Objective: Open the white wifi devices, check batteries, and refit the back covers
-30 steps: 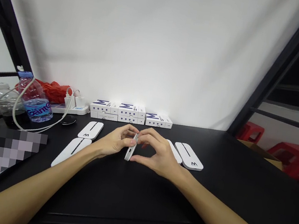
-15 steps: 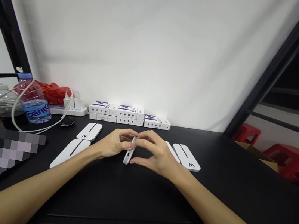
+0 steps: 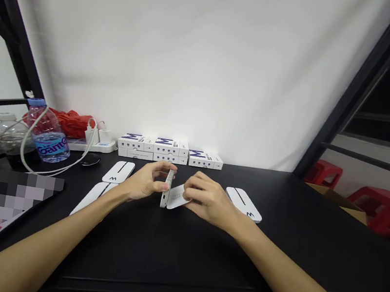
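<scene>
My left hand (image 3: 145, 183) is closed round a flat white device (image 3: 166, 188) held on its edge above the black table (image 3: 179, 247). My right hand (image 3: 207, 198) pinches a thin white cover plate (image 3: 177, 197) that lies tilted beside the device, touching its lower end. Two more white devices with a dark stripe lie to the left (image 3: 119, 171) (image 3: 90, 194), and one lies to the right (image 3: 244, 204).
Small white boxes with blue print (image 3: 170, 150) line the back of the table. At the back left stand a water bottle (image 3: 46, 135), a power strip with chargers (image 3: 94, 139), a white cable and a red bag (image 3: 73, 122). Red stools (image 3: 381, 205) stand beyond the right edge.
My right hand has pulled a white cover plate away from the device's side and moved a little right. The left hand still holds the device on edge.
</scene>
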`<state>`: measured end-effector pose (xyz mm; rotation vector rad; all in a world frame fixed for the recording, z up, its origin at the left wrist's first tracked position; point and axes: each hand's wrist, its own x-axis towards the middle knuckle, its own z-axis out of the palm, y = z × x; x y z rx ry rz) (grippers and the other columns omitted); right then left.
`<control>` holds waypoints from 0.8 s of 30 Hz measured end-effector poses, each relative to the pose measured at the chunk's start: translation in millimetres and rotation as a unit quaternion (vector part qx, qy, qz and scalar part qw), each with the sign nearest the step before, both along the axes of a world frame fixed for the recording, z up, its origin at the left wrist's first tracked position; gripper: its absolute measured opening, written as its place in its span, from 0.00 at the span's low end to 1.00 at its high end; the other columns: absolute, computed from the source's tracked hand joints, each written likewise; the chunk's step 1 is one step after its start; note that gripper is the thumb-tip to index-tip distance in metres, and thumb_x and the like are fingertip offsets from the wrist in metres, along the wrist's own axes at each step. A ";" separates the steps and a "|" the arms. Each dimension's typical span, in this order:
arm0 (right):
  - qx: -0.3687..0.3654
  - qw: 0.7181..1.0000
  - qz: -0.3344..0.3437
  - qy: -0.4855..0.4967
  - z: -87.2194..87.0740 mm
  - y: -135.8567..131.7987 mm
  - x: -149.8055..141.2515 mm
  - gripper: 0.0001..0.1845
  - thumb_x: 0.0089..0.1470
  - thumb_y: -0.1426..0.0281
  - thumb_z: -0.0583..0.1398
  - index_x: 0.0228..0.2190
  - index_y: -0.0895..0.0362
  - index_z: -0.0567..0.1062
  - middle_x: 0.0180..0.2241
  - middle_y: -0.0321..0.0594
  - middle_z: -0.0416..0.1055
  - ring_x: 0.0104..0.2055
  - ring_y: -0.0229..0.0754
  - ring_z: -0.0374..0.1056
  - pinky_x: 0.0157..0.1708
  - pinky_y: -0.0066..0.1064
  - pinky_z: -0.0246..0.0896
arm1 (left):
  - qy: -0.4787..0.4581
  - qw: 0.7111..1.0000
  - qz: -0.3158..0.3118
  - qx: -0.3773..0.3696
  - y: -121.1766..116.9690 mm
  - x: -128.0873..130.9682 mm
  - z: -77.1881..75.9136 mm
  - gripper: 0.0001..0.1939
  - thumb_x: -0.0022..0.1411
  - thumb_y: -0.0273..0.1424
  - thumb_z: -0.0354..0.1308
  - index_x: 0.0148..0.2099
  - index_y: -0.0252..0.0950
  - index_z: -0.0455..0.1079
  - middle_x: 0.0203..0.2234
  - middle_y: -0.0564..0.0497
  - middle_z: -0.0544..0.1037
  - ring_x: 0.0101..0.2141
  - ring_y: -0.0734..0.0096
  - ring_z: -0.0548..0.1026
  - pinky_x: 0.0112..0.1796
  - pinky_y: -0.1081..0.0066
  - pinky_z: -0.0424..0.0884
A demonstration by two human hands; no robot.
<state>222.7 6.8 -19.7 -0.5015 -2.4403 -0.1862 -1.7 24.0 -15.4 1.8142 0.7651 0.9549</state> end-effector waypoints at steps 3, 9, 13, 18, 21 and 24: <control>-0.129 0.988 -0.058 -0.053 2.9 5.4 9.2 0.10 0.46 0.83 0.59 0.26 0.55 0.68 0.29 0.35 0.65 0.34 0.38 0.59 0.33 0.28 0.56 | 0.001 1.000 0.001 -0.019 0.5 -0.8 -3.7 0.25 0.46 0.33 0.67 0.46 0.39 0.62 0.44 0.46 0.68 0.48 0.60 0.67 0.42 0.62 0.68; -0.272 0.951 -0.087 -0.122 13.1 5.9 21.6 0.16 0.40 0.64 0.68 0.33 0.52 0.73 0.34 0.35 0.68 0.38 0.43 0.62 0.37 0.34 0.57 | 0.052 0.994 -0.044 -0.080 -1.5 -6.7 1.4 0.32 0.42 0.28 0.69 0.48 0.41 0.57 0.47 0.47 0.65 0.46 0.63 0.70 0.47 0.56 0.67; -0.250 0.962 -0.110 -0.028 5.9 5.4 10.4 0.14 0.47 0.58 0.65 0.34 0.52 0.73 0.35 0.38 0.69 0.41 0.46 0.64 0.40 0.38 0.58 | 0.117 0.988 -0.075 -0.072 -2.0 -12.9 5.9 0.38 0.41 0.25 0.68 0.53 0.41 0.54 0.50 0.45 0.63 0.50 0.59 0.69 0.49 0.54 0.66; -0.255 0.960 -0.109 0.037 -6.9 6.2 -6.6 0.20 0.50 0.58 0.63 0.44 0.53 0.70 0.39 0.41 0.67 0.43 0.45 0.64 0.41 0.39 0.61 | 0.179 0.983 -0.026 0.031 -10.8 -4.9 7.2 0.39 0.42 0.29 0.67 0.56 0.41 0.54 0.52 0.43 0.63 0.45 0.59 0.72 0.43 0.56 0.70; -0.250 0.958 -0.116 0.076 -6.7 5.2 -11.0 0.26 0.49 0.57 0.63 0.47 0.53 0.67 0.40 0.41 0.65 0.39 0.43 0.64 0.37 0.37 0.62 | 0.205 0.973 0.012 0.108 -22.2 4.4 10.9 0.40 0.43 0.28 0.66 0.58 0.42 0.53 0.49 0.44 0.66 0.41 0.61 0.71 0.39 0.60 0.70; -0.232 0.958 -0.117 0.120 -2.3 2.6 -11.8 0.23 0.49 0.59 0.64 0.45 0.54 0.67 0.39 0.40 0.66 0.36 0.40 0.62 0.33 0.34 0.60 | 0.208 0.961 0.029 0.182 -31.5 11.5 14.1 0.39 0.43 0.26 0.63 0.58 0.43 0.54 0.50 0.46 0.65 0.43 0.61 0.69 0.42 0.62 0.68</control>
